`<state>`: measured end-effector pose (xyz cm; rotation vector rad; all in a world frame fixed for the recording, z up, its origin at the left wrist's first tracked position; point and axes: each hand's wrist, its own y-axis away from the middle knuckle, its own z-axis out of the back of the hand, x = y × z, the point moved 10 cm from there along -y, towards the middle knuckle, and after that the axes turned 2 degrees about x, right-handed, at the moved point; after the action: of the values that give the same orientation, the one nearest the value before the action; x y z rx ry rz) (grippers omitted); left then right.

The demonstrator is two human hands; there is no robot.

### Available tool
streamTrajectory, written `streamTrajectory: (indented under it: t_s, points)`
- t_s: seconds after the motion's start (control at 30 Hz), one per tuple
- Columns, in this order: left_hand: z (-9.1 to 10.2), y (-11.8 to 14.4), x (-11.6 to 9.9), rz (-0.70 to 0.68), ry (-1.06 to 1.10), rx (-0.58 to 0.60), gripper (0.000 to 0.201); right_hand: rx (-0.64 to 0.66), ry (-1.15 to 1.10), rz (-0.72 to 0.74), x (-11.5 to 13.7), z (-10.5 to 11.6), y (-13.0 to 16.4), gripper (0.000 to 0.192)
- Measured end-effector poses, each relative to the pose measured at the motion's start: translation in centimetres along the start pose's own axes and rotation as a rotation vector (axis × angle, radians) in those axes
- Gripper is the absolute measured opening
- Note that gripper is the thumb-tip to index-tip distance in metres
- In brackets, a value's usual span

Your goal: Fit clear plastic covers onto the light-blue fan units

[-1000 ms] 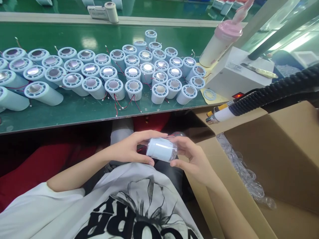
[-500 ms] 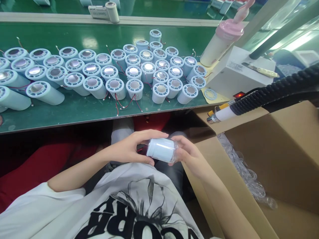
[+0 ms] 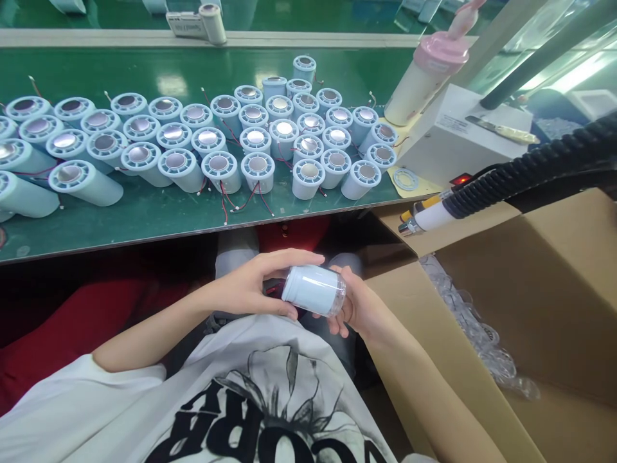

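Over my lap lies a light-blue cylinder (image 3: 308, 289), tilted on its side, with a clear plastic cover (image 3: 340, 299) around it that reaches past its right end. My left hand (image 3: 260, 281) grips the left end between thumb above-lying fingers and palm side, with dark red wires near the palm. At the covered right end, my right hand (image 3: 360, 303) is curled against the cover, its fingertips showing below and behind it. Part of the right fingers is hidden by the cylinder.
Several similar blue cylinders (image 3: 258, 165) with red and black wires stand on the green bench (image 3: 159, 218). At right are a pink-topped bottle (image 3: 424, 80), a grey box (image 3: 448, 138), a black hose (image 3: 520, 177) and a cardboard box (image 3: 448, 360) holding clear plastic covers (image 3: 475, 328).
My right hand has turned and shifted, from fingers pinching the cover's end to the palm beside it with fingers underneath. My left hand and the cylinder have barely moved.
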<state>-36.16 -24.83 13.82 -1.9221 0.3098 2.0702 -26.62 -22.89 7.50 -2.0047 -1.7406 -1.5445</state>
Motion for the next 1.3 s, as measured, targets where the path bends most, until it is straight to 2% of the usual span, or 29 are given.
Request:
streamTrajectory:
  t_s: [0.13,0.3,0.4,0.47,0.57,0.6,0.67,0.73,0.77,0.87,0.93,1.1,1.2,1.3]
  points:
    - [0.1,-0.3,0.8,0.042,0.053,-0.011,0.076,0.013,-0.071,-0.098,-0.7,-0.2,0.0,0.051]
    - [0.3,-0.7,-0.2,-0.074,-0.057,-0.016,0.071,0.036,-0.114,-0.244,-1.9,-0.3,0.2,0.071]
    - [0.1,-0.8,-0.5,-0.059,-0.08,-0.027,0.063,0.104,-0.029,-0.241,-2.4,-0.5,0.2,0.077]
    - [0.1,-0.7,-0.2,0.004,-0.034,-0.049,0.06,0.109,0.147,-0.034,-0.8,0.0,0.1,0.077]
    - [0.2,-0.3,0.7,0.131,0.097,-0.09,0.061,-0.004,0.382,0.405,3.0,1.1,1.5,0.062]
    - [0.1,-0.1,1.0,0.165,0.146,-0.095,0.06,-0.042,0.459,0.523,4.0,1.2,2.2,0.062]
    - [-0.3,0.0,1.4,0.21,0.224,-0.08,0.059,-0.068,0.651,0.699,5.2,0.7,3.7,0.059]
    - [-0.7,0.0,1.5,0.225,0.261,-0.046,0.061,-0.063,0.803,0.8,5.6,-0.2,4.6,0.046]
    - [-0.8,-0.1,1.4,0.217,0.258,-0.031,0.064,-0.053,0.784,0.789,5.5,-0.2,4.6,0.044]
    - [-0.8,-0.3,0.6,0.149,0.191,0.005,0.07,-0.005,0.432,0.566,4.1,0.7,3.6,0.049]
    - [-0.9,-0.3,0.4,0.136,0.173,0.021,0.068,0.004,0.274,0.459,3.3,1.0,3.2,0.046]
    - [-1.5,-0.2,1.9,0.262,0.282,0.05,0.07,-0.079,0.373,0.355,2.3,2.3,2.8,0.044]
    - [-2.1,-0.2,3.0,0.304,0.327,0.068,0.071,-0.097,0.409,0.336,1.6,2.3,2.7,0.045]
    - [-2.3,0.1,4.8,0.448,0.347,0.089,0.059,-0.064,0.451,0.342,1.7,2.2,2.5,0.045]
